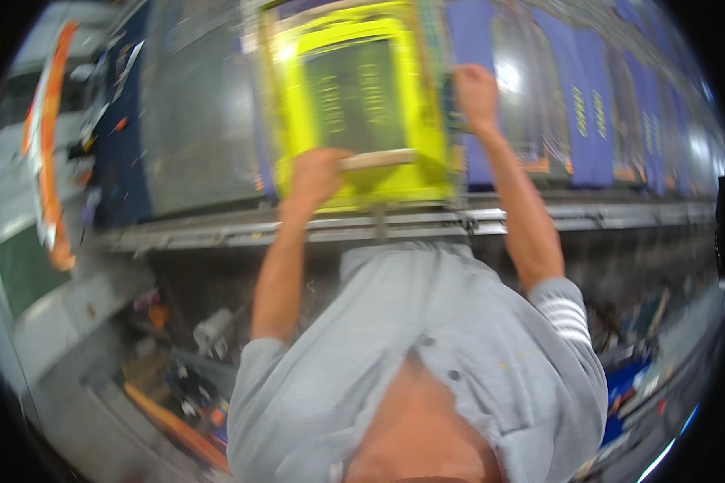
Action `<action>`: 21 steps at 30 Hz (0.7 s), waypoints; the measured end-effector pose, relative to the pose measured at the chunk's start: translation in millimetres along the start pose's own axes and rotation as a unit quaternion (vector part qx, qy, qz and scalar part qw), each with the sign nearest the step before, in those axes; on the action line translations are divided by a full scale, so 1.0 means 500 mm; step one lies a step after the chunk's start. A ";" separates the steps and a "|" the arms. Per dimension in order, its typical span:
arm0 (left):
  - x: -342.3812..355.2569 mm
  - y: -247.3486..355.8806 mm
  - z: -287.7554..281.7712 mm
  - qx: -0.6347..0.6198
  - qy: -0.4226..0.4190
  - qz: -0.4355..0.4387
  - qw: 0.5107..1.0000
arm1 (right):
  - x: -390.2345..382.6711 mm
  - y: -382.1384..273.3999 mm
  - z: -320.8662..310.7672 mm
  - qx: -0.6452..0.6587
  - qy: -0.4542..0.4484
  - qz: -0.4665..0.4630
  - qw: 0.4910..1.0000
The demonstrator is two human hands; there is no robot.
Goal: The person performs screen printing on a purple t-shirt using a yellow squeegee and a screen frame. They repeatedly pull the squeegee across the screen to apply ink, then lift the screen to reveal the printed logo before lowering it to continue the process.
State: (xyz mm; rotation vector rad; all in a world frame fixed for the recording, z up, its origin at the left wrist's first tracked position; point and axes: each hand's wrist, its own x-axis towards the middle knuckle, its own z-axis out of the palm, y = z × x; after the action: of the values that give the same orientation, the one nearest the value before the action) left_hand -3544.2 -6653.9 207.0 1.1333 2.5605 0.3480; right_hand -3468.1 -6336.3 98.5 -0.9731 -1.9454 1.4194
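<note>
In front of me on the long bench lies a screen-printing frame (424,121), bright yellow around a dark see-through mesh window (353,97) with lettering. My left hand (318,175) is closed around the left end of a squeegee (383,158) with a pale wooden handle, which lies across the near part of the screen. At the frame's right side, my right hand (477,95) is closed in a fist by the edge. What its fingers hold there is blurred and hidden.
Purple printed fabric pieces (592,105) lie in a row to the right. A grey translucent sheet (197,105) covers the bench to the left, beside a dark blue strip (125,153). A metal rail (604,216) runs along the near edge. Clutter (189,386) sits below left.
</note>
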 end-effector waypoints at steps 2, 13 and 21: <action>-0.039 -0.098 -0.032 0.039 -0.017 -0.012 0.999 | -0.055 -0.043 0.106 -0.029 0.035 -0.009 0.999; -0.079 -0.257 -0.119 0.059 -0.037 0.006 0.998 | -0.136 -0.107 0.270 -0.065 0.031 0.059 0.996; -0.097 -0.271 -0.089 0.068 0.009 0.016 0.998 | -0.116 -0.080 0.306 -0.156 0.020 0.048 0.986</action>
State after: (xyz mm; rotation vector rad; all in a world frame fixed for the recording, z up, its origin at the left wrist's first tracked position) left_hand -3621.4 -6783.4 210.2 1.2242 2.6187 0.1945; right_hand -3560.5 -6476.9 90.2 -1.2411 -2.1568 1.1539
